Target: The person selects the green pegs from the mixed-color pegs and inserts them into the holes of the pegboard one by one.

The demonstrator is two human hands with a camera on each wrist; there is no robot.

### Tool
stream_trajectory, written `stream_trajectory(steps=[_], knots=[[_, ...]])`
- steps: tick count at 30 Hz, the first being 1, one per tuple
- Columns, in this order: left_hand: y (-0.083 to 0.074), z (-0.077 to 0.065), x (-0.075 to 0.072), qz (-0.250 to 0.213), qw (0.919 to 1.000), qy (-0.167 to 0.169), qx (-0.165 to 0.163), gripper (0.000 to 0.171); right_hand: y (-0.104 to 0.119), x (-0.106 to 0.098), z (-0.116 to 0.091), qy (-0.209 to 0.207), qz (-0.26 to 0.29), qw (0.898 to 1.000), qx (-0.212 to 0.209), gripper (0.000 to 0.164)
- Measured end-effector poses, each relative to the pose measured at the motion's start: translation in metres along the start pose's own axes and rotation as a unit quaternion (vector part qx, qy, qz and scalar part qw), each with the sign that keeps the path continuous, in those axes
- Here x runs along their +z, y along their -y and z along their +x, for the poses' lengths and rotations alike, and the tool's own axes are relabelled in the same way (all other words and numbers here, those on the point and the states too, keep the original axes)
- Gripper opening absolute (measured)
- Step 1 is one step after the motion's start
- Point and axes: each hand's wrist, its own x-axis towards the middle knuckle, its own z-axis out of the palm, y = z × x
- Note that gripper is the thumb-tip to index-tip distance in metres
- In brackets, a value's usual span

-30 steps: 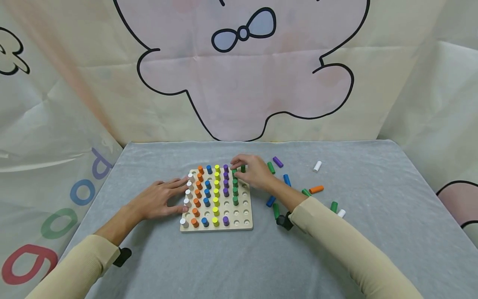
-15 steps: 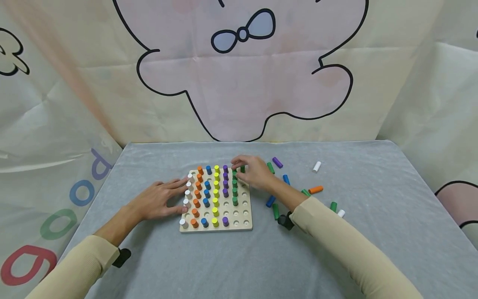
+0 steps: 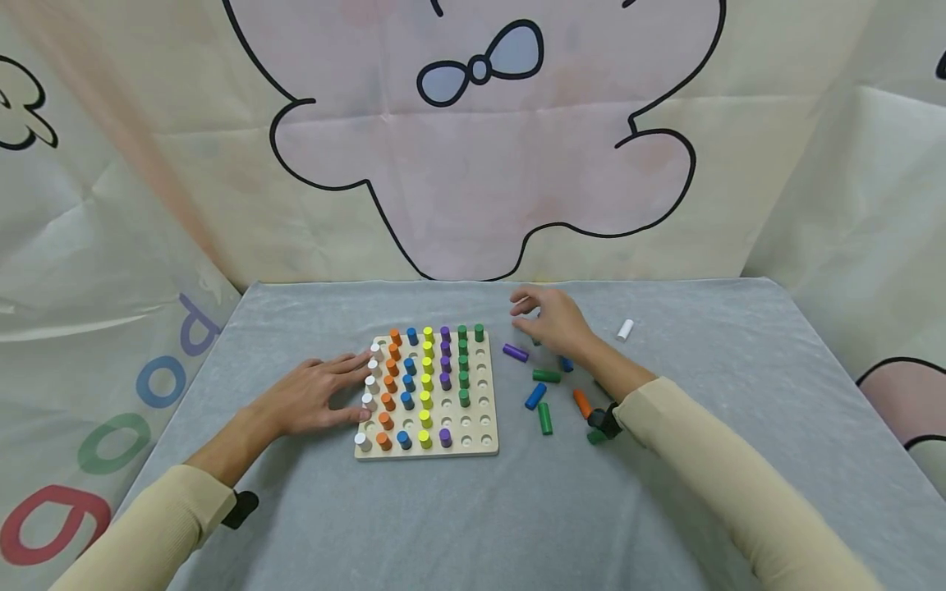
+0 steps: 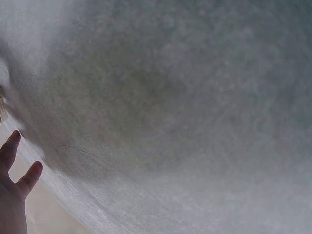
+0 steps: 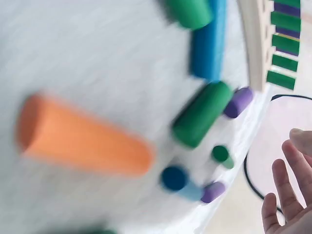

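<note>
Presently the pegboard (image 3: 491,450) lies flat on the grey cloth (image 3: 384,533), sides running roughly front to back, near edge roughly square to the person. Its pegs stand upright in columns, long axes vertical: white pegs (image 3: 372,384) at the left, then orange, blue, yellow, purple; green pegs (image 3: 463,380) fill the far part of the next column, and one green peg stands at the far end of the rightmost column. Left hand (image 3: 318,394) rests at the board's left side, fingers extended toward the white pegs, thumb spread along the near part of that edge; grip relaxed. Right hand (image 3: 554,320) hovers beyond the board's right side, over the loose pegs, grip released, fingers lightly bent and apart from the thumb. Loose pegs lie on their sides, axes mixed: purple peg (image 3: 515,353), far end leaning left; green peg (image 3: 546,376) lying crosswise; blue peg (image 3: 535,396), far end leaning right; another green peg (image 3: 545,419) nearly front to back; orange peg (image 3: 582,403), far end leaning left, near the right wrist camera (image 3: 604,421). White peg (image 3: 625,330) lies well apart, farther right, far end leaning right.
</note>
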Motion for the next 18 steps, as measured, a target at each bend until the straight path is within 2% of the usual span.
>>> stream_trajectory(steps=[6,18], knots=[[0.0,0.0,0.001,0.002,1.0,0.003,-0.001,0.082,-0.017,-0.005,-0.009,-0.014,-0.031,0.999,0.024,0.035],[0.0,0.0,0.001,0.003,1.0,-0.003,-0.003,0.082,-0.042,-0.002,-0.02,0.006,-0.072,0.996,0.046,0.039]])
